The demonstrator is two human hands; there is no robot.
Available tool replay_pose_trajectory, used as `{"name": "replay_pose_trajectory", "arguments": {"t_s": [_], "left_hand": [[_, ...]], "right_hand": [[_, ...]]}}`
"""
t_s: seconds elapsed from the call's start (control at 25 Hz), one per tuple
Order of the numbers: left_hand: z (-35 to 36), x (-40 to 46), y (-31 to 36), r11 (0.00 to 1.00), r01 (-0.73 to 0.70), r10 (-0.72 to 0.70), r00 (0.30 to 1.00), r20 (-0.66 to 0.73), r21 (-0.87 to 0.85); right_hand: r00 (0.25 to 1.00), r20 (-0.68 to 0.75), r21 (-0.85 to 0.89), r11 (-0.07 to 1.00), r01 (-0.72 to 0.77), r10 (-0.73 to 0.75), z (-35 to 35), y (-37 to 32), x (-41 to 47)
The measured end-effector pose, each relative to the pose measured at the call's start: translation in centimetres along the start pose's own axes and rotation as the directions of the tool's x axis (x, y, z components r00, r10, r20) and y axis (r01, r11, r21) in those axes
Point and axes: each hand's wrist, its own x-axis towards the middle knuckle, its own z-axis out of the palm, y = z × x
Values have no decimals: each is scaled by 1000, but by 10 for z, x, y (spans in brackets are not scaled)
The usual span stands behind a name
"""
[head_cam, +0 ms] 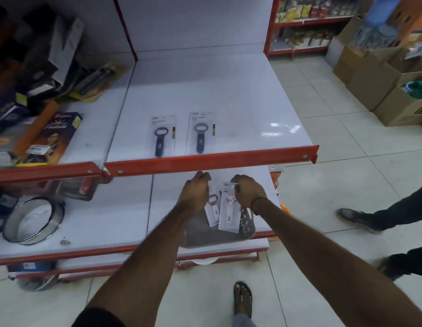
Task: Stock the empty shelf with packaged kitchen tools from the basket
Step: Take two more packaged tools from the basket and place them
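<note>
Two packaged bottle openers lie flat on the white upper shelf (229, 95) near its red front lip: a dark one (161, 138) and a grey-headed one (201, 135). Below, on the lower shelf, sits a grey basket (205, 234). My left hand (196, 192) holds a white-handled packaged opener (213, 212) over the basket. My right hand (249, 191) pinches the top of another white packaged opener (229, 213). Both packs hang side by side just above the basket.
The left shelf bay holds boxes and packaged tools (52, 135). A round steel sieve (33, 220) lies on the lower shelf at left. Cardboard boxes (379, 79) stand on the tiled floor at right. Another person's legs and shoe (361, 218) are close at right.
</note>
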Motion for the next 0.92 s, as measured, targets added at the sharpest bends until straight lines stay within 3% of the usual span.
{"name": "replay_pose_trajectory", "arguments": {"t_s": [0.12,0.2,0.4,0.52,0.72,0.92], "left_hand": [[-26,-37,16,998,-15,19,997,71,-53],[-43,-63,25,997,-69,70,997,35,-27],[-101,-107,50,966,-259,244,932,-269,-21],[-143,-115,73,934,-353,304,865,-400,-53],[-214,-75,107,906,-362,193,814,-548,-218],[-242,7,121,879,-268,14,841,-540,-394]], "right_hand": [[999,-41,47,999,6,-4,-11,-21,-39],[991,-130,26,999,48,-44,-20,-33,-69],[896,-434,77,988,135,-88,-66,-64,-133],[845,-528,139,974,179,-80,-109,-86,-152],[807,-587,216,949,229,-62,-192,-109,-135],[817,-576,208,960,189,-37,-251,-111,-79]]}}
